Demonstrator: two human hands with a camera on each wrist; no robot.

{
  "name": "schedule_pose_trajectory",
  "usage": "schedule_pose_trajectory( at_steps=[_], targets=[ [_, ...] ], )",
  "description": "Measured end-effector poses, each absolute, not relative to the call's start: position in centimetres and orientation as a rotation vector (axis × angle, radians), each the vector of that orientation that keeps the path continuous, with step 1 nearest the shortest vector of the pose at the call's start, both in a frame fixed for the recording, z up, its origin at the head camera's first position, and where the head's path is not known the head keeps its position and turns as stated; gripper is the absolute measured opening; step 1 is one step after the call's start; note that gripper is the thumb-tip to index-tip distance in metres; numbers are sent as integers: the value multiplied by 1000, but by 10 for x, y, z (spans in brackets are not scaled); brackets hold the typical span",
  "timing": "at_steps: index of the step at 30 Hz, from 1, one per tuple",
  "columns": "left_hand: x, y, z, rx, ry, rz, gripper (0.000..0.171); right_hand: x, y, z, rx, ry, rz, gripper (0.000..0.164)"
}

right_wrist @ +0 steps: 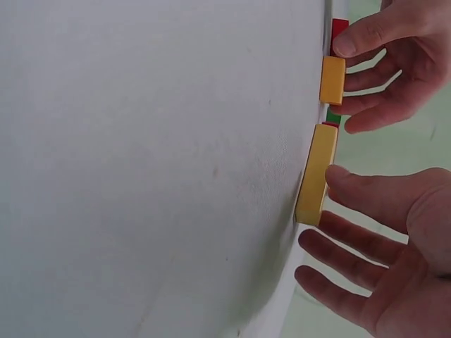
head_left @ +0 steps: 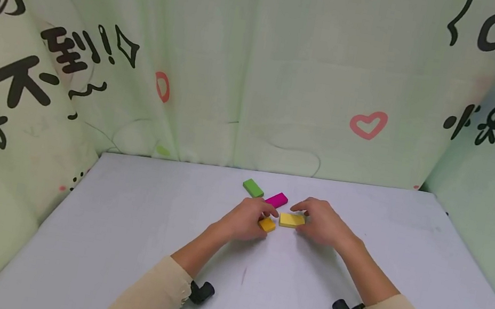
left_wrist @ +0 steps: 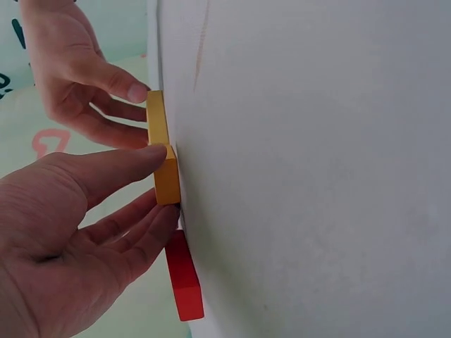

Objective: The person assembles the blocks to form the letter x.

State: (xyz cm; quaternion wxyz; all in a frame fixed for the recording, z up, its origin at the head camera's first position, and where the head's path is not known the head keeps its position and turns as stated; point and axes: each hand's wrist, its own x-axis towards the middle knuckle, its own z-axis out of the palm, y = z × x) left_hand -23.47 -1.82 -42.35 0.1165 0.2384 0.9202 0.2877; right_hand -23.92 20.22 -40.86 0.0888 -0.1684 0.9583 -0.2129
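My left hand (head_left: pixel 248 220) pinches a small orange block (head_left: pixel 267 225) between thumb and fingertips, low at the white table. To its right lies a longer yellow block (head_left: pixel 290 221). My right hand (head_left: pixel 320 223) is at the right end of this yellow block, its thumb touching the edge and its fingers spread loosely behind. A red block (left_wrist: pixel 184 282) sits just left of the orange one; in the head view the left hand hides it. Behind the hands a magenta block (head_left: pixel 277 200) lies slanted, close to a green block (head_left: pixel 253 188).
The white tabletop (head_left: pixel 130 222) extends around the blocks, with its back edge close behind them. A pale green printed curtain (head_left: pixel 299 76) encloses the back and both sides. Black wrist cameras sit at both beige sleeves (head_left: pixel 153 291).
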Motion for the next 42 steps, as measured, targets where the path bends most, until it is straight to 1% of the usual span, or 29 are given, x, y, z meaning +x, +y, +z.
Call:
schedule_pose_trajectory(
  at_steps=[9,21,36,42],
  targets=[
    [-237,-16,-427,705,2713,826,38,-243,197,-411,-519,2857,-596,40],
    [-238,-16,-428,734,2717,831,27,-244,194,-414,-536,2878,-583,37],
    [-237,-21,-423,757,2708,819,21,-243,191,-416,-583,2889,-589,35],
    [-231,-25,-423,753,2668,834,22,-244,192,-416,-589,2887,-608,34]
  ],
)
